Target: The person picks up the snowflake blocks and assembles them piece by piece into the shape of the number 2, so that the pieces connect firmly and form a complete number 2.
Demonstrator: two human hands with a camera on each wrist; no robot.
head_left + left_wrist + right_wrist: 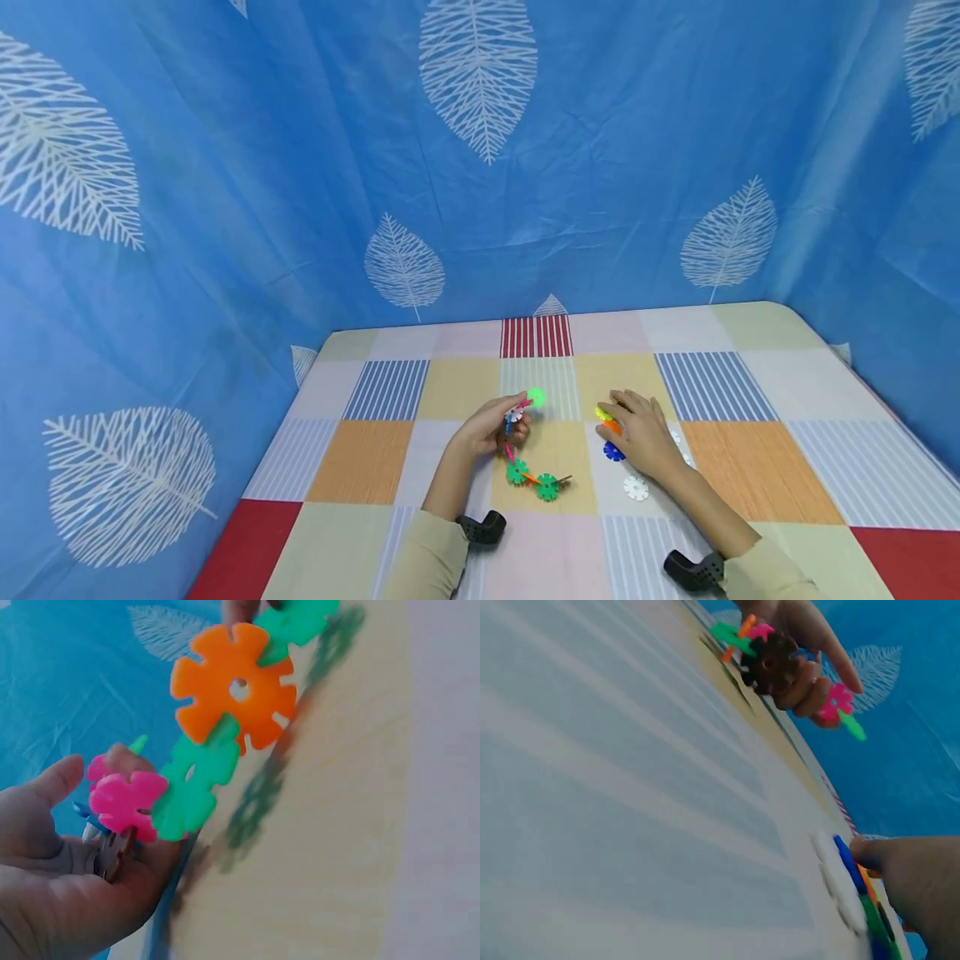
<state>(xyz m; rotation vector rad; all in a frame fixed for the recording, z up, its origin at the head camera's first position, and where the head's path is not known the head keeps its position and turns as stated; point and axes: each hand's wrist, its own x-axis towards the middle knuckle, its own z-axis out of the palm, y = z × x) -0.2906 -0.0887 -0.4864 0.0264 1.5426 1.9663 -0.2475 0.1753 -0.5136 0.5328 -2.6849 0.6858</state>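
Observation:
My left hand [491,429] grips a chain of notched, flower-shaped plastic discs slotted into one another. In the left wrist view, a pink disc [127,802] and a brown disc [114,855] lie at the fingers. An orange disc [206,682] and green discs trail away from them. A bright green disc [536,397] tops the chain, past the fingertips. Over loose discs on the cloth, my right hand [641,433] has its fingers bent loosely, around a yellow disc [603,413] and an orange disc [613,427]. Its thumb is right at a blue disc [849,859].
White discs [636,487] lie beside and under the right hand. A patchwork tablecloth [360,533] covers the table. Blue curtains [585,208] with white leaf prints hang behind it and at both sides. Each wrist wears a black camera [483,528].

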